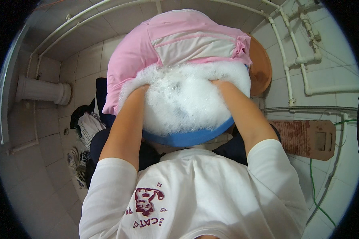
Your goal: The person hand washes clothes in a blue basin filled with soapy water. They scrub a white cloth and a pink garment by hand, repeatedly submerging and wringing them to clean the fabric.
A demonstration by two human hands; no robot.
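Note:
A blue plastic basin [185, 138] stands before me, full of thick white suds [185, 98]. My left hand [144, 87] is sunk into the foam on the left side, covered from about the wrist. On the other side my right hand [217, 82] also disappears into the suds near the far cloth. Whether either one grips something under there is hidden. A bulky pink and white fabric item [128, 50] lies heaped over the basin's far and left parts, foam along its near edge. It may be bedding or a large garment; its lower part is out of sight.
Behind the basin at right shows a brown-orange round tub [261, 65]. A brown washboard [305, 139] is at my right, with a green hose [314, 191] below it. Dark and striped clothes [88, 125] and shoes [74, 161] lie left. White pipes [282, 53] run along tiled walls.

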